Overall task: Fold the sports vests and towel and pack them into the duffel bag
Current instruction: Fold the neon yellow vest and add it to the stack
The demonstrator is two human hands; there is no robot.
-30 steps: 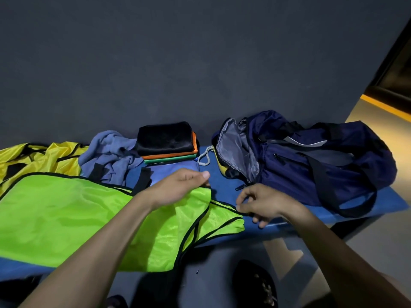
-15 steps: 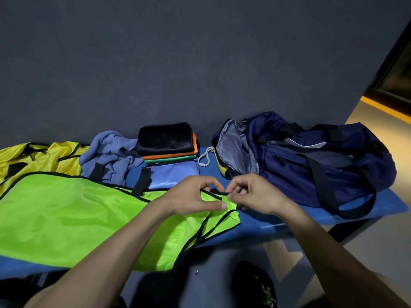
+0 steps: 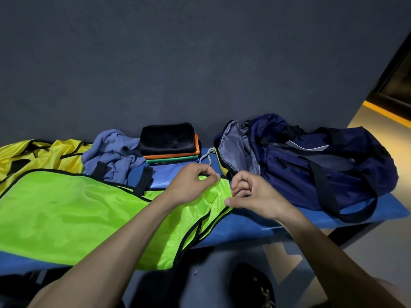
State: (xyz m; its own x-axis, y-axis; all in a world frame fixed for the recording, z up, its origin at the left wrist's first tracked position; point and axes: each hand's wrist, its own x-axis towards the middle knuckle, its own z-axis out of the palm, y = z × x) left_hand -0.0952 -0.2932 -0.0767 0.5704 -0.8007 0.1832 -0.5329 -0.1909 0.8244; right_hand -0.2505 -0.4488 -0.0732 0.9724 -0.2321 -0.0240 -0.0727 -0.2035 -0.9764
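Note:
A lime green sports vest (image 3: 66, 210) with black trim lies spread over the blue bench (image 3: 255, 223). My left hand (image 3: 191, 185) pinches its black-edged shoulder strap at the vest's right end. My right hand (image 3: 251, 194) grips the neighbouring strap edge just to the right. The navy duffel bag (image 3: 311, 165) lies on the bench's right half with its grey-lined mouth open toward the left. A crumpled yellow vest (image 3: 33, 156) sits at the far left, and a rumpled grey-blue towel (image 3: 111, 152) is behind the green vest.
A stack of folded items (image 3: 171, 150), black on top over orange and green, stands against the dark wall between the towel and the bag. A dark shoe (image 3: 251, 285) is on the floor below the bench's front edge. The floor opens to the right.
Both hands came together at the green vest's right end and took hold of its straps, lifting them up and back toward the bag. The right hand moved left from the bench edge.

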